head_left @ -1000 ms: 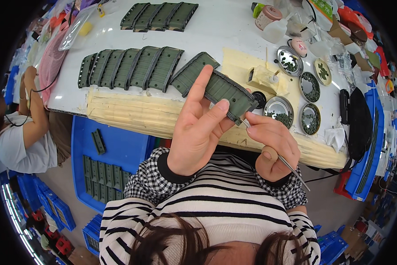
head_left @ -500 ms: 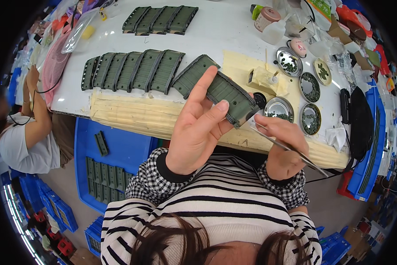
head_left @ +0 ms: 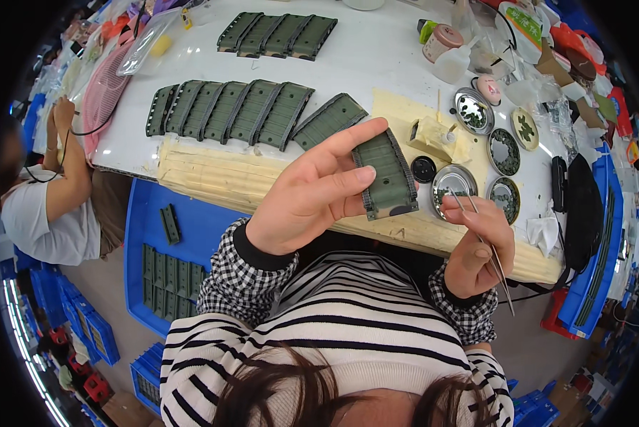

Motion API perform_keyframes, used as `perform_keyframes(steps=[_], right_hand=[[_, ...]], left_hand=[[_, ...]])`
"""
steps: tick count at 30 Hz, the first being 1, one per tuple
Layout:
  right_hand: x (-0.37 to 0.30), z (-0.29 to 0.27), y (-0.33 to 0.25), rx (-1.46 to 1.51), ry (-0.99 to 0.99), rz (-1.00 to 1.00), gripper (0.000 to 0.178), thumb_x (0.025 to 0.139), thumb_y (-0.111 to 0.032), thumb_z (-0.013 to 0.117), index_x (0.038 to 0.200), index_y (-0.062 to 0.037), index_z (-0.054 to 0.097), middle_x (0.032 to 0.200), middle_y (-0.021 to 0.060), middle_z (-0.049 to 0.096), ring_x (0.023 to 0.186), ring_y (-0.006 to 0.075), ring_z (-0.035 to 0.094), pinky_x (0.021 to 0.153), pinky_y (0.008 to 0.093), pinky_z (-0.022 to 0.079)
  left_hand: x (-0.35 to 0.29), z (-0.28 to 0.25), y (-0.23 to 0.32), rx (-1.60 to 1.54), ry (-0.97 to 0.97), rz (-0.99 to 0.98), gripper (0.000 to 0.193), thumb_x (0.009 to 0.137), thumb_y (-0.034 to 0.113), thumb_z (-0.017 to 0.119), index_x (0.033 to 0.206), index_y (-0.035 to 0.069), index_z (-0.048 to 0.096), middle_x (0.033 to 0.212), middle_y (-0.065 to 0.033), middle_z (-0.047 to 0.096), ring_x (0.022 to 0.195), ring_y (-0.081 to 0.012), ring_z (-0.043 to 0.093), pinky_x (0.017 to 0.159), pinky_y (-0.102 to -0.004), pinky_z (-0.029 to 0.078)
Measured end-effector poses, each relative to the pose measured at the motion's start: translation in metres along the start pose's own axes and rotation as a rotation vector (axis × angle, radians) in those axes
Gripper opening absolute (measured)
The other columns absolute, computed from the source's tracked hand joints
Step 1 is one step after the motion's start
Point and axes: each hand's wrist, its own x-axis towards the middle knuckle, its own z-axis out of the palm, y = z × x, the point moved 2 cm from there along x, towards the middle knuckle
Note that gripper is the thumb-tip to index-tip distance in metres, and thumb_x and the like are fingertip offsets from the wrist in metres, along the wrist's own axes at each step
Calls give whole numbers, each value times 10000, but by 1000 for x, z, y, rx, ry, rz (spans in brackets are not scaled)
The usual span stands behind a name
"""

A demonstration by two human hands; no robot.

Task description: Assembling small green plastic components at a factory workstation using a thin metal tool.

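My left hand (head_left: 309, 192) holds up a dark green ridged plastic part (head_left: 386, 174) between thumb and fingers, above the table's near edge. My right hand (head_left: 476, 245) grips thin metal tweezers (head_left: 489, 249); their tips reach toward a round metal tin (head_left: 453, 183) holding small dark bits. The tweezers' tail points down past my wrist. Both hands are apart, the part left of the tweezers.
Rows of similar green parts (head_left: 230, 110) lie on the white table (head_left: 376, 57), more at the back (head_left: 277, 32). Several round tins (head_left: 504, 149) sit at right. A blue crate (head_left: 149, 242) with green parts stands below left. Another person (head_left: 45, 199) sits at left.
My left hand has tilted the green part more upright and lifted it slightly. My right hand has moved the tweezer tips up toward the round tin.
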Motion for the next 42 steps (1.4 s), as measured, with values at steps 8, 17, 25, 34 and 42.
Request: perform_keyframes(steps=[8,17,25,34,42], right_hand=[[1,-1,-1,-109,-29,28,305,1001,-293,514,1065,-11,612,979,177,673,935,305,661,840,394,503],[1,8,-14,37,19,130,294,953,-238,603,1160,-30,612,1073,177,669,1037,309,655,840,384,533],[9,14,-38,-281,-320,-113,463,726,-100,791,1159,-22,644,1094,128,637,1106,337,628,879,383,551],[9,17,-39,-314,-337,-92,447,733,-115,785,1151,-20,660,1064,104,644,1122,330,622,899,376,543],[9,18,-37,-353,-320,-107,460,720,-127,792,1150,-29,663,1059,93,651,1107,313,631,878,362,552]], left_hand=[[0,1,1,29,-8,-62,593,979,106,478,1506,5,226,1406,-198,460,1224,-351,553,1019,-406,473],[2,2,1,20,12,-24,574,985,115,482,1497,2,249,1377,-191,487,1235,-342,546,1018,-411,472],[1,8,-3,0,78,51,552,992,111,475,1492,8,265,1387,-170,482,1252,-344,532,1024,-413,468],[1,12,-4,7,92,62,558,993,114,475,1503,39,261,1400,-155,471,1251,-331,534,1018,-410,474],[1,13,-4,12,99,77,563,992,120,480,1504,44,259,1404,-155,467,1253,-329,533,1010,-409,480]])
